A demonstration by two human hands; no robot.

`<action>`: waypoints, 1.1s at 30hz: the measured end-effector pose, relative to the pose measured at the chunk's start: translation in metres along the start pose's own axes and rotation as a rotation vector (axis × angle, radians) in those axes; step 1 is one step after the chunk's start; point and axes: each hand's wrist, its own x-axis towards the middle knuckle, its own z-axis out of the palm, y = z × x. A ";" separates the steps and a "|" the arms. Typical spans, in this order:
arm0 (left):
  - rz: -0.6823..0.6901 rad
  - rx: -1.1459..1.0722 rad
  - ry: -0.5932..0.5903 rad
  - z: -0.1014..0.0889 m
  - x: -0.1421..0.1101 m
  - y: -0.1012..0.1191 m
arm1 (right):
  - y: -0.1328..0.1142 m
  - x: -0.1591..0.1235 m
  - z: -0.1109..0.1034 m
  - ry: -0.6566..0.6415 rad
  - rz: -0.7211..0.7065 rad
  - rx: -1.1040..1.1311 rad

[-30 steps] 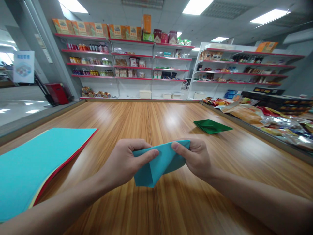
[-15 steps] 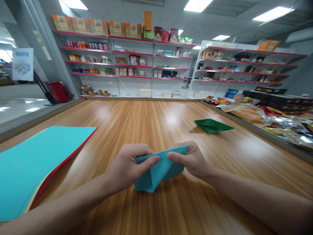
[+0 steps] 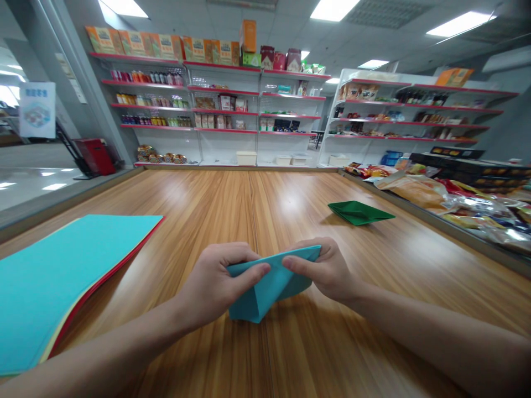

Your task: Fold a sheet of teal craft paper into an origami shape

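Note:
A folded piece of light-blue paper (image 3: 269, 290) is held between my two hands, low over the middle of the wooden table. My left hand (image 3: 226, 276) is closed on its left end, the thumb lying on the near face. At the right end my right hand (image 3: 323, 268) pinches it the same way. The upper edge runs nearly straight, and the lower part flares out in folds. My other fingers are mostly hidden behind the paper. Beyond my right hand a folded green paper shape (image 3: 360, 213) rests on the table.
On the left lies a stack of coloured paper sheets (image 3: 83, 265), blue on top, with cream and red edges below. Packaged snacks (image 3: 452, 204) are piled past the table's right rim. Stocked shelves (image 3: 224, 110) stand behind the table (image 3: 199, 199).
The lower edge of the blue paper has risen very slightly. Both hands keep the same grip, and the view has shifted a little.

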 end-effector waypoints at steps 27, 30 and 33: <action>-0.140 -0.078 -0.024 0.000 0.001 -0.001 | -0.001 0.000 0.000 0.003 0.099 0.027; -0.206 -0.125 -0.032 0.000 0.001 -0.002 | 0.001 0.001 0.001 -0.008 0.183 0.102; -0.279 -0.182 -0.025 0.002 0.002 -0.004 | 0.005 0.003 0.002 0.004 0.259 0.159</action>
